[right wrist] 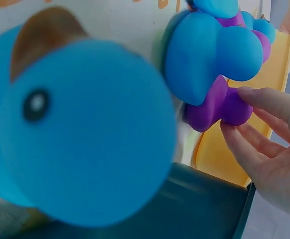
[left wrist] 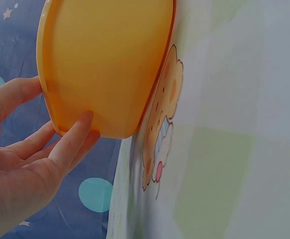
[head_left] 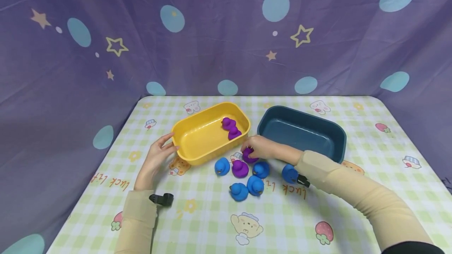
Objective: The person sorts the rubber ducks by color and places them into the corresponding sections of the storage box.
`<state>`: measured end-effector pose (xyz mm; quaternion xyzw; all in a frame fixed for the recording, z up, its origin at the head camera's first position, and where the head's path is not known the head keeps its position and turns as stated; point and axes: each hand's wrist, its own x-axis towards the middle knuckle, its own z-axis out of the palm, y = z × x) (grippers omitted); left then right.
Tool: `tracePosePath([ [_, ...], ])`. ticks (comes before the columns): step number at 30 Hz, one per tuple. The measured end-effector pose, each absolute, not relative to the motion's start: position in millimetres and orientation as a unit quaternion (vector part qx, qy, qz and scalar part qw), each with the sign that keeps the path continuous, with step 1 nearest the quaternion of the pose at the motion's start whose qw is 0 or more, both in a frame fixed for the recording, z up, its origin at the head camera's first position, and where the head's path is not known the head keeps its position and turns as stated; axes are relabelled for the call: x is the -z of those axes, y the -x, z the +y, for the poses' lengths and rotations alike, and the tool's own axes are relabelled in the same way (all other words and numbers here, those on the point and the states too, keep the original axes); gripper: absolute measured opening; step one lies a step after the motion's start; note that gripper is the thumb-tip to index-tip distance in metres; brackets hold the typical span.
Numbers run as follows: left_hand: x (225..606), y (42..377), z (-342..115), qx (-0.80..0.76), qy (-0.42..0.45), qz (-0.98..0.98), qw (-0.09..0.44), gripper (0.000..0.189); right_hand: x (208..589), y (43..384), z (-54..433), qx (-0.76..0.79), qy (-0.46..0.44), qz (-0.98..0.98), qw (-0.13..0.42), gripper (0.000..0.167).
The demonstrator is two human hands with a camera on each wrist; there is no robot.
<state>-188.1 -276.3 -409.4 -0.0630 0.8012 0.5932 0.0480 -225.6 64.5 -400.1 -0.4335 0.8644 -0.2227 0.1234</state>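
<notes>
The right hand [head_left: 260, 146] pinches a purple duck [head_left: 249, 156] by its head, likely the easiest part to take, on the tablecloth [head_left: 206, 224] beside the yellow tray [head_left: 195, 138]. The left hand [head_left: 157, 156] touches this tray's end with extended fingers, probably for steadiness; how firmly, I cannot tell.

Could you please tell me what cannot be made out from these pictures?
Head view: part of the pinched purple duck, covered by the right hand.
Head view: part of the dark teal tray, behind the right forearm.
Left wrist view: the far end of the yellow tray, cut off by the top edge.
Right wrist view: part of the nearest blue duck, cut off by the left edge.
</notes>
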Motion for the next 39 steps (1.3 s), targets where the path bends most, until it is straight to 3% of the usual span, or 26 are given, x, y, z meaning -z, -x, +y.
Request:
tracePosePath([
  [39,413,189,-277,-0.585,0.068,0.807,0.045,0.062,379,225,65,0.227,0.425,0.87,0.108,0.024],
])
